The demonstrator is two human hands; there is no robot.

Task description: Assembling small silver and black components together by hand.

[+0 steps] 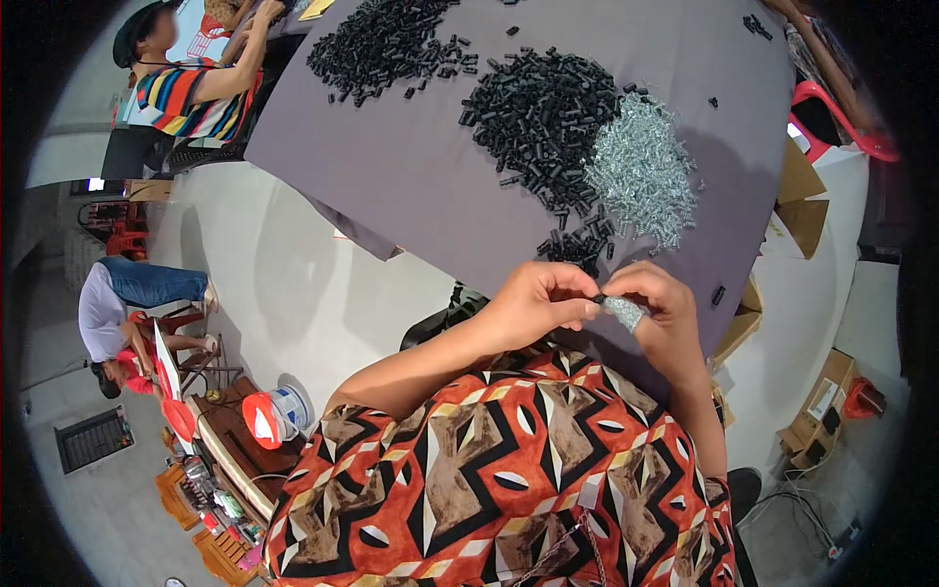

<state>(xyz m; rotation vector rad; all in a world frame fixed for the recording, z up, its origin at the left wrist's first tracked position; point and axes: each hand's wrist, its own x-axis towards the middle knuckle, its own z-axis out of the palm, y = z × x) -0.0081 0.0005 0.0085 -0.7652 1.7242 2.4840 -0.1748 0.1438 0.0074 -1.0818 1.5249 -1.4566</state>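
Note:
Close to the table's near edge, my two hands meet in front of my body. My left hand [536,301] pinches a small black cylindrical piece [600,298] between thumb and fingertips. Curled around a clump of small silvery screw-like pieces [624,314], my right hand [667,311] has its fingertips at the black piece. Whether a silvery piece sits in the black one is too small to tell. Just beyond my hands lie a pile of black cylindrical pieces [538,112] and, touching its right side, a heap of the silvery pieces [643,168].
A second black pile [377,44] lies farther back on the grey-covered table [391,161]. Another person [201,88] sits at its far left. Open cardboard boxes [804,201] and a pink-red chair [831,117] stand on the right. A white bucket [290,409] stands at lower left.

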